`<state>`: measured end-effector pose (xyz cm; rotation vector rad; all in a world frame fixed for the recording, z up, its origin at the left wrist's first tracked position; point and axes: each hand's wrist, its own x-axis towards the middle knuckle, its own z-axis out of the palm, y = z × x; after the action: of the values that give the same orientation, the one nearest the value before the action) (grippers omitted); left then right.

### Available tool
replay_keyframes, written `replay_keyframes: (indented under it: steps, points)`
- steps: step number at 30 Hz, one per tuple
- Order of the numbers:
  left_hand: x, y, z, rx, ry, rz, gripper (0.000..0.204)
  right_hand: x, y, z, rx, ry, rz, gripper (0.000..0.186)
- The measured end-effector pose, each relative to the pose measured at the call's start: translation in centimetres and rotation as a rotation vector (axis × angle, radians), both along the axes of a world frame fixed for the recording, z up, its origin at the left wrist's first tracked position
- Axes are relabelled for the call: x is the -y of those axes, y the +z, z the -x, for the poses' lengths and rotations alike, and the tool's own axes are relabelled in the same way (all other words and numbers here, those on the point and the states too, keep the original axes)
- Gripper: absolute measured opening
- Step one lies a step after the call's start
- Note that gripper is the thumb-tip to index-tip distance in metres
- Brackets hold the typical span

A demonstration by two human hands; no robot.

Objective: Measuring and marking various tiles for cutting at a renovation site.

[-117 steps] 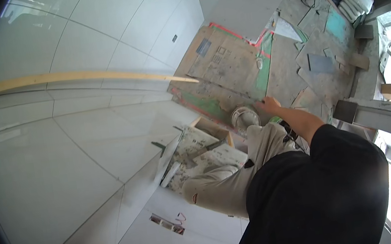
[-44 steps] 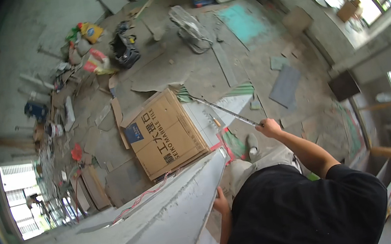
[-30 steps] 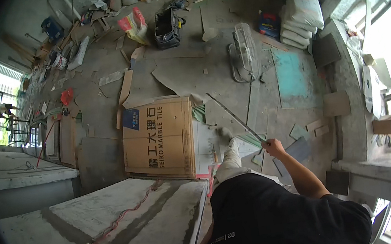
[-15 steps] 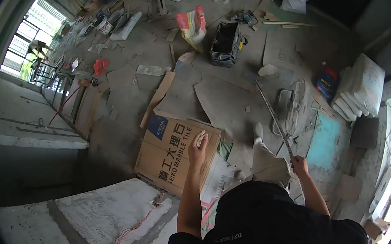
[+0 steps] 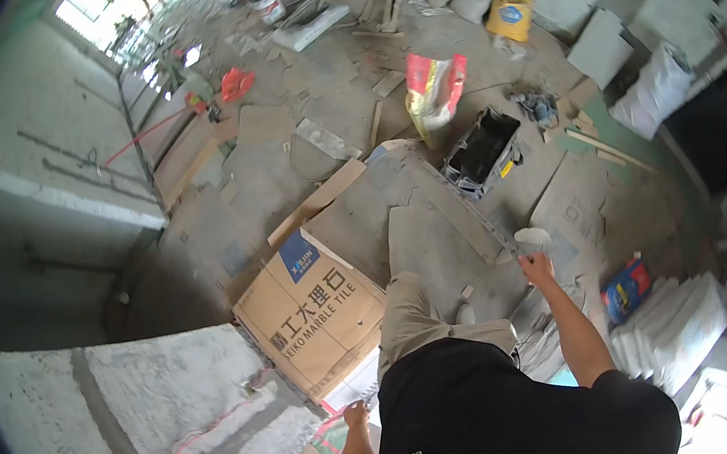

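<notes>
My right hand (image 5: 537, 269) is closed around one end of a long, thin, straight strip with dark marks (image 5: 500, 236). The strip slants away to the far left, its far part blurred over the floor. Low on the left, my left hand (image 5: 355, 414) has its fingers curled, beside the near edge of a flat brown tile carton (image 5: 312, 313). Whether anything is inside those fingers is hidden. The carton has a blue corner patch and lies on the left of my legs.
Beyond the strip stands an open dark tool bag (image 5: 483, 152) near a red and yellow sack (image 5: 438, 96). A rough concrete ledge (image 5: 182, 392) borders the left. White stacked slabs (image 5: 670, 328) and a blue bag (image 5: 625, 290) lie right. Cardboard sheets (image 5: 438, 230) cover the floor ahead.
I have stepped and turned somewhat. My left hand has left the carton's top and dropped back toward my side. My right hand has moved forward with the strip, which now points farther left.
</notes>
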<state>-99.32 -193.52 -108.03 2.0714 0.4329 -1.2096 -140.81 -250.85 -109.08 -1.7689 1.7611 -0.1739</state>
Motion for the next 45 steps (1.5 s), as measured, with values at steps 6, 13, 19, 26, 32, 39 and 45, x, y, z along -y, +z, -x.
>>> replay_keyframes:
  steps: [6,13,19,26,32,39,45]
  points:
    - [15.3,-4.7,-0.2,0.285,-0.428,0.029,0.04,17.2,0.0,-17.1,0.139,0.118,-0.153,0.041]
    - [41.0,-5.6,-25.5,0.356,-0.479,0.218,0.041,27.2,-2.3,-28.2,0.102,-0.074,-0.45,0.04]
    - [61.2,-0.2,-49.3,0.306,0.39,0.539,0.039,40.9,-1.3,-38.4,0.018,-0.168,-0.485,0.041]
    - [79.3,-1.8,-70.4,0.402,0.205,0.58,0.041,56.6,-0.9,-60.0,0.303,-0.191,-0.545,0.038]
    - [83.8,-8.7,-74.6,1.058,-1.146,-0.072,0.032,72.2,-5.9,-78.9,0.04,-0.129,-0.684,0.041]
    - [97.2,-2.4,-87.4,0.285,-0.386,-0.028,0.04,102.5,-3.2,-114.6,0.18,0.098,-0.515,0.038]
    - [114.9,-4.7,-110.0,0.24,0.234,0.129,0.047,120.4,4.9,-147.7,0.367,0.281,-0.3,0.042]
